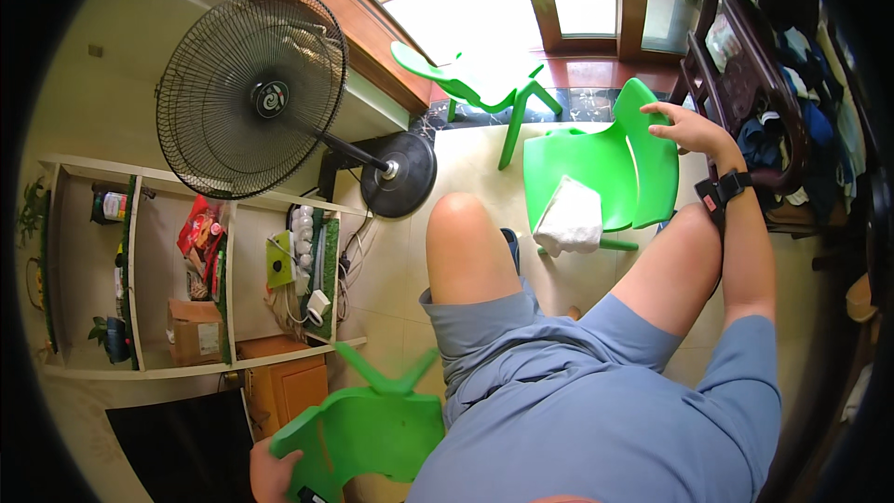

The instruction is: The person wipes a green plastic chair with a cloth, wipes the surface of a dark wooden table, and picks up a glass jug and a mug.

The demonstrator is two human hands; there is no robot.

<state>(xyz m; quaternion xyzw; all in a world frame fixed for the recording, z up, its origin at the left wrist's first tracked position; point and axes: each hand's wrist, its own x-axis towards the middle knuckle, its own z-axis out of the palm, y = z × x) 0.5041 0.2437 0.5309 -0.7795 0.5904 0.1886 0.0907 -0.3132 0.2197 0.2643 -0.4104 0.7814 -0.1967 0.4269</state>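
Note:
My left hand (276,469) grips the edge of a green plastic chair (370,426) at the lower left, its legs pointing up and away from me. My right hand (681,127) rests at the top of the backrest of a second green plastic chair (576,161), with fingers spread and the thumb apart; whether it grips the edge cannot be told. A folded white cloth (571,216) lies over the near left edge of that chair's seat. Beyond, a third green chair (513,108) stands by the bright doorway, partly washed out by light.
A black pedestal fan (251,91) stands at the left on its round base (398,175), beside a shelf unit (234,258) holding a cardboard box (195,335), cables and packets. At the right is a dark wooden bench (761,77) heaped with clothes (803,105).

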